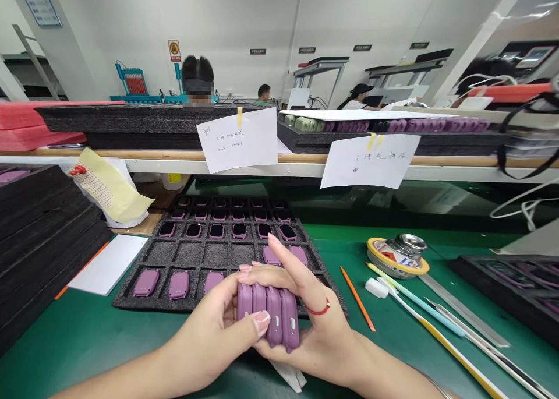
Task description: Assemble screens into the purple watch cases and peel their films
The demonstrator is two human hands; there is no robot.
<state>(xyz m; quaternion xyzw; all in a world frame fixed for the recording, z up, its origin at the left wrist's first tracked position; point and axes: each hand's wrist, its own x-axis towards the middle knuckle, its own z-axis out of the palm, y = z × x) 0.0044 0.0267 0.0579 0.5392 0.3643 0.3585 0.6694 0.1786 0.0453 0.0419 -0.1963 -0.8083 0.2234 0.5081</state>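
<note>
A row of several purple smartwatch cases (pixel 274 317) is pressed side by side between my two hands, above the front edge of a black foam tray (pixel 205 253). My left hand (pixel 213 329) grips the row from the left, thumb across the near face. My right hand (pixel 325 323) wraps the right side and underside, with one finger stretched upward. Dark-screened watches (pixel 216 230) fill the tray's far rows. More purple cases (pixel 179 285) lie in its front row, and two lie at the right of the row behind. Below my hands, a white tissue (pixel 289 377) shows partly.
To the right lie an orange stick (pixel 358 300), a toothbrush (pixel 441 336), tweezers (pixel 489 341), a steel ruler (pixel 465 310) and a metal pot (pixel 410 245). Stacked foam trays (pixel 43 247) stand left. A shelf (pixel 301 169) with paper notes crosses behind; people sit beyond.
</note>
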